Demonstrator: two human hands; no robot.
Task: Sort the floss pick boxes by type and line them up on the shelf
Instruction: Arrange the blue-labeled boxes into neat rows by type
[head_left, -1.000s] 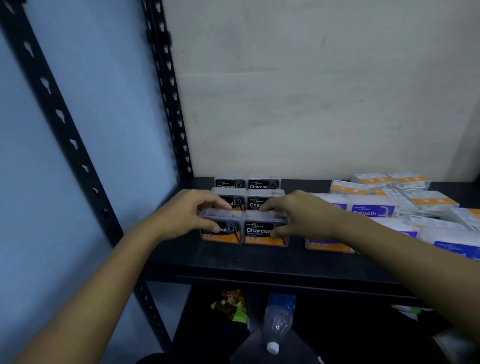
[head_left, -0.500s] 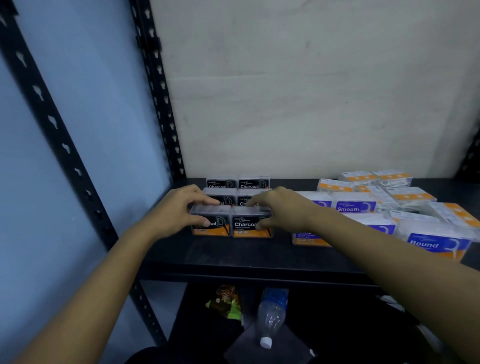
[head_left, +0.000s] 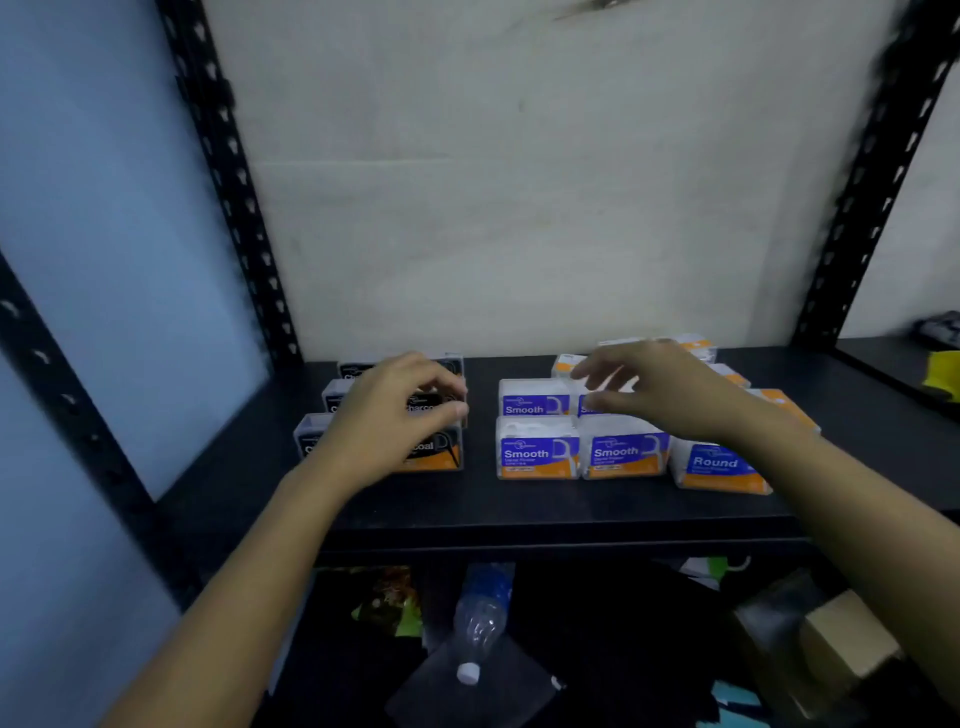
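Black Charcoal floss pick boxes (head_left: 435, 451) stand in rows two wide at the left of the black shelf (head_left: 467, 506). My left hand (head_left: 387, 415) hovers over them with fingers curled and apart, holding nothing and hiding part of the rows. White-and-purple Smooth boxes (head_left: 537, 454) stand in two rows at the middle. A Round box (head_left: 719, 465) sits at an angle to their right. My right hand (head_left: 662, 397) is spread above the rear Smooth boxes, empty. Orange-topped boxes (head_left: 566, 365) lie loosely behind and to the right.
Perforated black uprights rise at the left (head_left: 234, 182) and right (head_left: 872, 182) of the bay, with a white wall behind. Below the shelf lie a water bottle (head_left: 480, 618), a snack packet (head_left: 389, 597) and a cardboard box (head_left: 844, 639).
Both hands have let go of the front Charcoal boxes. My right hand has moved right, over the Smooth boxes, and my left hand has lifted slightly. The view has swung to the right.
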